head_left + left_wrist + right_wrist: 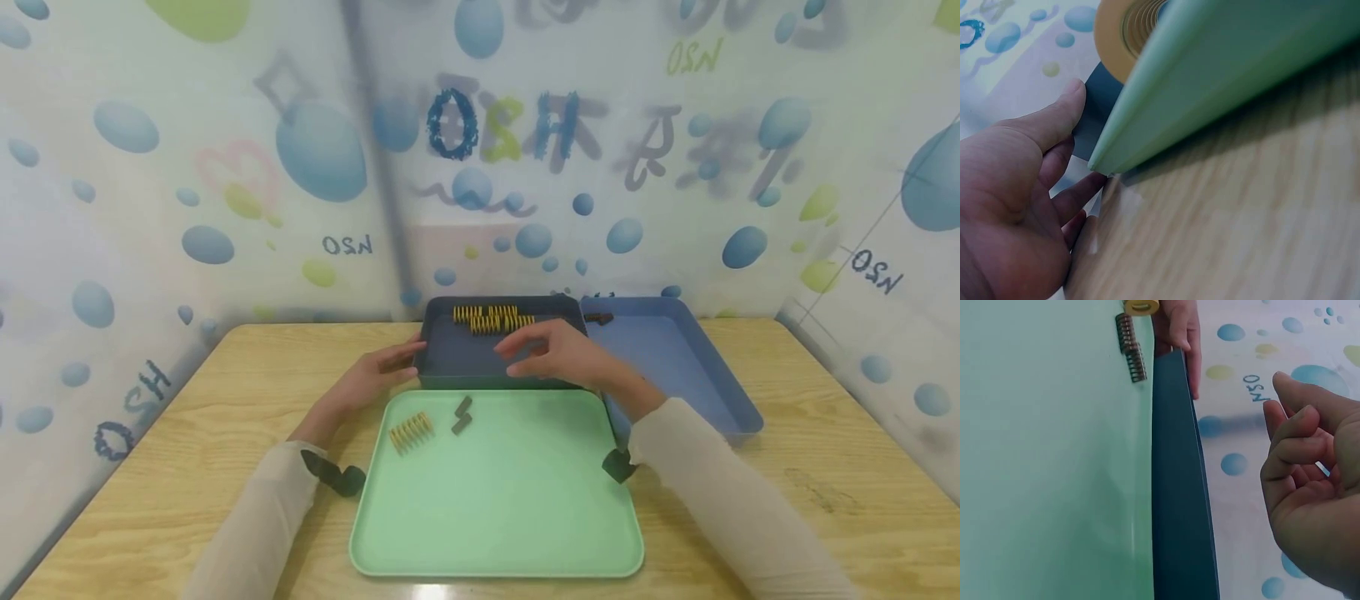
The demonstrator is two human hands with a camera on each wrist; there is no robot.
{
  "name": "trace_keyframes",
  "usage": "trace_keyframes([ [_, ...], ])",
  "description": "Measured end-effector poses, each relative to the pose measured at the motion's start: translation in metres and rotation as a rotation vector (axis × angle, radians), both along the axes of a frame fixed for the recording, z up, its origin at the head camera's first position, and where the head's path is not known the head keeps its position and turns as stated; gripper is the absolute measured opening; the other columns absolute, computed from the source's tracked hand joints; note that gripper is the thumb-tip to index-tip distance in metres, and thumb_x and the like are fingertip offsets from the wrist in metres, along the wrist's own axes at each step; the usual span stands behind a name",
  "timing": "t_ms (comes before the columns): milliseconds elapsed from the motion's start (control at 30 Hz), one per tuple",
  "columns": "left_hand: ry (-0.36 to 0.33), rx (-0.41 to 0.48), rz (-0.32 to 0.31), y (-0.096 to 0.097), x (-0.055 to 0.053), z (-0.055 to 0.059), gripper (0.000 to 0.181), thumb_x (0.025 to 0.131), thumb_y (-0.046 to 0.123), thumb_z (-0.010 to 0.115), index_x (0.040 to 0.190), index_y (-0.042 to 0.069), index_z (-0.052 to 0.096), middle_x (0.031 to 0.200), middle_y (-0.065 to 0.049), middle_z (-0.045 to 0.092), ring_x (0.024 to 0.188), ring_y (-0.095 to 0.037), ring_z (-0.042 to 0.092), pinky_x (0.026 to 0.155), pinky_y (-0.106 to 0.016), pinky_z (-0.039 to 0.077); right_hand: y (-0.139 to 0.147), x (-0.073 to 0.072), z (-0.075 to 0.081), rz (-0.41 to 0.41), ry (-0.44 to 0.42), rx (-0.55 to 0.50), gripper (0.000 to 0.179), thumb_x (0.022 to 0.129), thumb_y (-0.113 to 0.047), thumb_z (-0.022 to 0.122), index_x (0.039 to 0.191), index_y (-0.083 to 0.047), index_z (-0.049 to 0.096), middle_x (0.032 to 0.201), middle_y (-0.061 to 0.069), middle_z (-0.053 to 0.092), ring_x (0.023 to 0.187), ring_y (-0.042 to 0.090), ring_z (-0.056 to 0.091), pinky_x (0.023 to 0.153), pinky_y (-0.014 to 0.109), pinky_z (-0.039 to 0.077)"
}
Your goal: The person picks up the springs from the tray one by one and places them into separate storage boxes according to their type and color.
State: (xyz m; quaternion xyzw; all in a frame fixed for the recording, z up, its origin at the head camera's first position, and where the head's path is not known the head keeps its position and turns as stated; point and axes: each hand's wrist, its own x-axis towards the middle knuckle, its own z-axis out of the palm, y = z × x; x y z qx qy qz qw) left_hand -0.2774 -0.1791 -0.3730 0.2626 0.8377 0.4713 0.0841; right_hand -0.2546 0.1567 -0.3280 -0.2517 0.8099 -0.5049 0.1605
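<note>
My left hand (369, 382) rests against the left wall of a dark blue tray (453, 360), its fingers extended, as the left wrist view also shows. Over that tray hovers my right hand (558, 354); its fingers are loosely bent and hold nothing. Several yellow springs (486, 323) lie in a group at the tray's back. In front is a light green tray (517, 500), where a larger yellow spring (411, 432) lies at the far left. Two small brown springs (1136, 362) lie beside it, end to end.
A lighter blue tray (667, 358) adjoins the dark one on the right, with small dark brown pieces (598, 318) at its back left corner. All the trays stand on a wooden table (285, 367). A patterned curtain (480, 208) hangs behind the table.
</note>
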Motion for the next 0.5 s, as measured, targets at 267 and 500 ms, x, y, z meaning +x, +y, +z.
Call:
trace_keyframes([
  [267,-0.015,0.017,0.005,-0.001,0.000,0.000,0.049,0.095,0.011,0.060,0.141,0.004,0.046,0.152,-0.010,0.032,0.133,-0.030,0.039,0.111,-0.048,0.024,-0.021,0.006,-0.009,0.051,0.001,-0.022,0.032,0.083,-0.025,0.076,0.115,-0.020,0.069,0.119,0.007,0.064,0.095,0.027,0.065,0.081,0.049,0.052],
  [500,-0.011,0.004,0.017,-0.001,0.000,0.000,0.048,0.095,0.011,0.060,0.141,0.006,0.047,0.151,-0.009,0.033,0.132,-0.030,0.041,0.111,-0.048,0.025,-0.038,0.012,-0.021,0.109,-0.013,-0.040,0.033,0.085,-0.019,0.074,0.117,-0.010,0.068,0.118,0.008,0.064,0.082,0.038,0.063,0.073,0.051,0.052],
])
